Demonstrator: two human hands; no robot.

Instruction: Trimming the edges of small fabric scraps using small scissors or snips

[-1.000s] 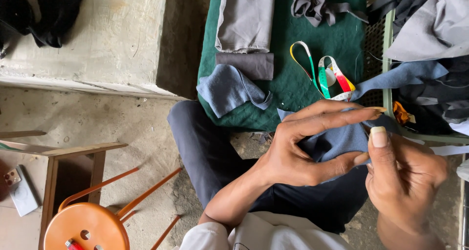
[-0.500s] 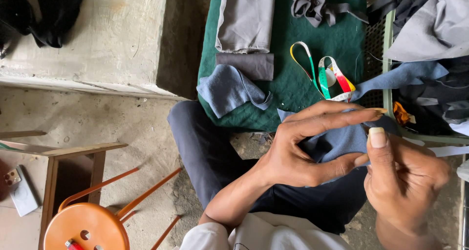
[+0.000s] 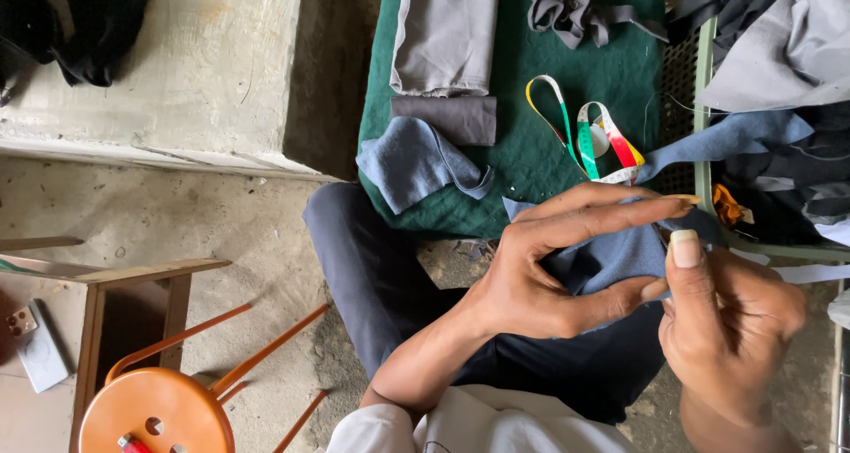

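My left hand pinches a piece of blue-grey cloth between thumb and fingers, the other fingers stretched out to the right. My right hand is closed just right of it, thumb raised against the cloth's edge; whether it holds something thin such as a needle I cannot tell. Both hands hover over my lap in dark trousers.
A green quilted mat carries folded grey cloth, a dark patch, a blue scrap and a coloured measuring tape. A green basket of fabrics sits right. An orange stool and wooden table stand left.
My right thumb has shifted very slightly against the cloth; otherwise the hands and cloth stay where they were.
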